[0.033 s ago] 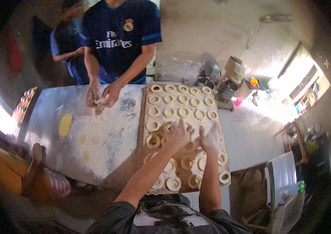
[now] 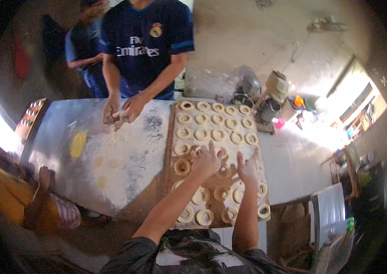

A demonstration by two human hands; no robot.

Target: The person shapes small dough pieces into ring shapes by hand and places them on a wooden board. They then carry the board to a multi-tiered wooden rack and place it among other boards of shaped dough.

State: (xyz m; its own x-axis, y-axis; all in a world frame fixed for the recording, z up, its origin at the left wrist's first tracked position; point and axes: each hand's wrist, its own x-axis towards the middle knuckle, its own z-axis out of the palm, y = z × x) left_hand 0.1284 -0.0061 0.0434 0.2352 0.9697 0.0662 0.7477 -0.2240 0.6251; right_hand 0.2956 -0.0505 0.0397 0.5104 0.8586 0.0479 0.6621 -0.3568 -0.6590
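A floured wooden board [image 2: 171, 137] carries rows of pale ring-shaped dough pieces, such as this dough ring [image 2: 218, 134]. Above the middle rows I hold my left hand [image 2: 207, 162], its fingers spread over some rings and partly hiding them; whether the fingertips touch the dough I cannot tell. To its right, over the board's right side, is my right hand [image 2: 247, 170], thumb and fingers apart and nothing seen between them. Another dough ring [image 2: 200, 195] lies nearer me, beside my left forearm.
Left of the board stretches a floured table [image 2: 65, 182] with a yellow dough piece [image 2: 78, 144]. Across it a co-worker's hands [image 2: 121, 112] work some dough. Another person's hand [image 2: 44, 178] rests at the left edge. A mixer-like machine [image 2: 268, 107] stands beyond the board, right.
The view has shifted slightly, so the scene sits a little further right. My right hand's fingers have changed position a little. Both hands remain over the board.
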